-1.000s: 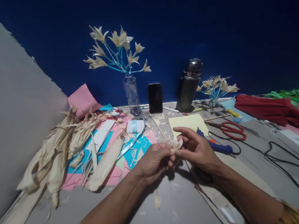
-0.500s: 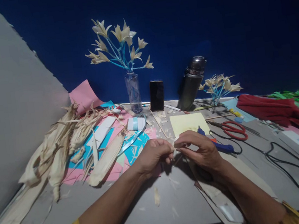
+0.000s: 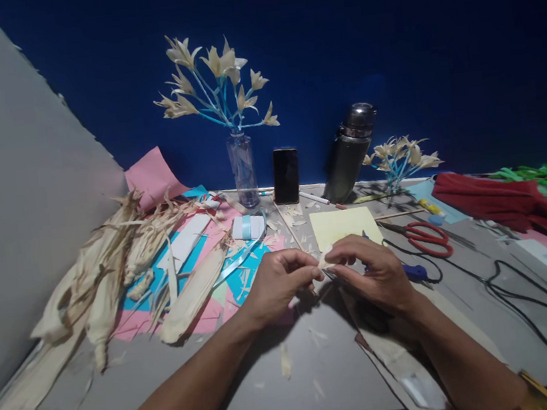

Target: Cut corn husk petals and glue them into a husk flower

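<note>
Between the fingertips of both hands, above the grey table (image 3: 327,386), is a small cream piece of corn husk (image 3: 325,263). My left hand (image 3: 284,283) pinches its left end between thumb and fingers. From the other side, my right hand (image 3: 370,273) grips it with thumb and forefinger. Most of the piece is hidden by the fingers. Under my right hand lies a blue glue gun (image 3: 415,272), partly covered. Just beyond the hands is a yellow paper (image 3: 344,224). Left of my left hand, a long dried husk (image 3: 197,292) rests on pink and blue paper.
Several dried husks (image 3: 107,281) are heaped at the left. Husk flowers on blue stems stand in a clear bottle (image 3: 243,168). A phone (image 3: 286,175) and a dark flask (image 3: 350,154) stand by the wall. Red-handled scissors (image 3: 428,240), a black cord (image 3: 517,297) and red cloth (image 3: 499,202) lie right.
Both hands have shifted slightly while staying together. The left fingers have turned a little, and more of the cream husk piece shows between the fingertips.
</note>
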A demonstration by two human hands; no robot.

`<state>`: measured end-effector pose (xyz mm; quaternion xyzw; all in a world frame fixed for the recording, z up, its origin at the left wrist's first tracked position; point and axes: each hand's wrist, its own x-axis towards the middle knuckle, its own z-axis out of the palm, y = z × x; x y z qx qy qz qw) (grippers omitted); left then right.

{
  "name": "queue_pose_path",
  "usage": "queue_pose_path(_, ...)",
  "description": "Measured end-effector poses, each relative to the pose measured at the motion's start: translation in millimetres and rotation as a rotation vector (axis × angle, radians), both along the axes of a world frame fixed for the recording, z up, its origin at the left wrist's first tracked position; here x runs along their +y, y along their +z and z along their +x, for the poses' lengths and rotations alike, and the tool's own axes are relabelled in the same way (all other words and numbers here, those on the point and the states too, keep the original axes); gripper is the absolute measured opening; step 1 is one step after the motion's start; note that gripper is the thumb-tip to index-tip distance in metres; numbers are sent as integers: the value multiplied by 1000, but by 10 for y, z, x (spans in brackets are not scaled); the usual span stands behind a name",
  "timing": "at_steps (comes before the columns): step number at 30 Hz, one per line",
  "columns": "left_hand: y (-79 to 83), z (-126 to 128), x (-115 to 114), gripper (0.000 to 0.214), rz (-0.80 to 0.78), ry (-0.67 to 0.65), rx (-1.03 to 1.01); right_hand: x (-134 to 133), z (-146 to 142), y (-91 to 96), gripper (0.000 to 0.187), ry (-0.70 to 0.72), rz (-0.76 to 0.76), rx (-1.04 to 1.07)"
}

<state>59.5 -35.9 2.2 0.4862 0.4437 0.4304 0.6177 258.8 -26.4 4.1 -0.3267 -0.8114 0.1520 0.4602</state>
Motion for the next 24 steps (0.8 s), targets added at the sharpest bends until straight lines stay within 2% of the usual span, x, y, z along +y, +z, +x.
queue_pose_path(4,19,24,-32,7,118,58,149,-9,-8,-10,7,-13,-16,12)
queue_pose_path(9,50,35,-64,9,252,79,274,-17,-5,-18,6,-37,-26,11)
queue_pose_path(15,49,28,-76,13,359,79,330,-28,-16,-17,4,-54,-24,4)
queue_pose_path(24,-37,29,-101,18,521,78,411,-26,-19,-40,2,-77,-63,-14)
